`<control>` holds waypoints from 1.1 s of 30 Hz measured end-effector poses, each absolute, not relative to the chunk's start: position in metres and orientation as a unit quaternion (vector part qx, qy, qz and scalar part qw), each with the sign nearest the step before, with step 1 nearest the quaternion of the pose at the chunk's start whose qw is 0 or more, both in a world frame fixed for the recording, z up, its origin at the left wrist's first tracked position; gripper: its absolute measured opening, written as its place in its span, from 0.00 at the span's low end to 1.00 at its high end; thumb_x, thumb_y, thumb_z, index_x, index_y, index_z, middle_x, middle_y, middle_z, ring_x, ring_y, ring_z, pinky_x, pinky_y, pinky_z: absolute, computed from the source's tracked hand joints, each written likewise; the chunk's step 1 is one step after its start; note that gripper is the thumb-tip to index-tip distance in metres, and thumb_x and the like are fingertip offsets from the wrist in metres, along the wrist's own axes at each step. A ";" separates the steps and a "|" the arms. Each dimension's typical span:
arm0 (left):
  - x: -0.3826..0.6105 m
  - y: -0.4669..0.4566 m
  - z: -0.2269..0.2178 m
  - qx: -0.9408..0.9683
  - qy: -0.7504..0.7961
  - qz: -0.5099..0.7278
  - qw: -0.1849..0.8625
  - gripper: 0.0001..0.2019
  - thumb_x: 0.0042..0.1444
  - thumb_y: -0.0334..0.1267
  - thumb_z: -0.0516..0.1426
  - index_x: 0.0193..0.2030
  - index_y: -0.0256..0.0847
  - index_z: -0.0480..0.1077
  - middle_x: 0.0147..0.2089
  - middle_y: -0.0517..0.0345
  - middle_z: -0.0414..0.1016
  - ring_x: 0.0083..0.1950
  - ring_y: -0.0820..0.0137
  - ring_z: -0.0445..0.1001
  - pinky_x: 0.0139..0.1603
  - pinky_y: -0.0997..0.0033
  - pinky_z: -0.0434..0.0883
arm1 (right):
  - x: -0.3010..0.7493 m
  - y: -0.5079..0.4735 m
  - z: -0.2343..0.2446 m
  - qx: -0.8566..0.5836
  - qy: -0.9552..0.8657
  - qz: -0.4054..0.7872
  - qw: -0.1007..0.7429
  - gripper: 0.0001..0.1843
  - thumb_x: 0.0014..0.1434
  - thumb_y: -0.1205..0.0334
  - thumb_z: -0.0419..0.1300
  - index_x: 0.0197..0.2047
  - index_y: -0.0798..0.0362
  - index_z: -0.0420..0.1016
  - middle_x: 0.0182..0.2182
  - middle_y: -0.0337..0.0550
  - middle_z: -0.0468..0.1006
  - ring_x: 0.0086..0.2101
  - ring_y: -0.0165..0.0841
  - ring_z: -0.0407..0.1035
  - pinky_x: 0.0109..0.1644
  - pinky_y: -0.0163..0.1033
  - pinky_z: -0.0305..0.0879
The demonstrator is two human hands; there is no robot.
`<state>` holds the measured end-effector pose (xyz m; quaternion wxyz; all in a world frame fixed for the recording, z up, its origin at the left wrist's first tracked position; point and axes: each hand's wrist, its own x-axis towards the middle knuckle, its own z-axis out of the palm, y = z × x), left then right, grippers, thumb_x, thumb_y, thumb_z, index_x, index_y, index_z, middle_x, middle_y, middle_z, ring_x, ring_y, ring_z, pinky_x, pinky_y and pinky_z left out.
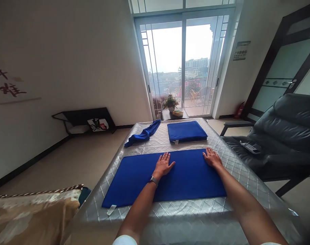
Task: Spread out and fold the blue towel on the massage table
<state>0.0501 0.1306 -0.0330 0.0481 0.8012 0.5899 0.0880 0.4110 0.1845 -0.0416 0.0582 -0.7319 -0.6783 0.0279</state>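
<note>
A blue towel (pixel 134 177) lies flat in a long rectangle across the near part of the covered table, a white tag at its lower left corner. My left hand (pixel 164 165) rests palm down near the middle of its far edge, fingers spread; a watch is on that wrist. At the towel's far right corner, my right hand (pixel 212 158) is laid flat with its fingers stretched out. Beyond them sits a folded stack of blue cloth (pixel 186 131), its own tag showing at the front. To its left lies a crumpled blue cloth (pixel 143 134).
The table (pixel 149 149) has a silvery quilted cover. At the right stands a dark recliner (pixel 284 136) with a handset (pixel 251 147) on its seat. A small stand holds a potted plant (pixel 170 102) by the sliding door. A brown patterned blanket (pixel 34 214) fills the lower left.
</note>
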 end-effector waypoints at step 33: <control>-0.213 0.118 -0.056 0.615 0.779 0.124 -0.010 0.41 0.67 0.62 0.39 0.75 0.31 0.53 0.78 0.39 0.50 0.79 0.53 0.48 0.76 0.48 0.49 | 0.406 0.177 -0.021 -0.727 -0.686 0.031 0.013 0.39 0.71 0.47 0.36 0.77 0.62 0.47 0.76 0.51 0.47 0.73 0.39 0.41 0.76 0.49 0.36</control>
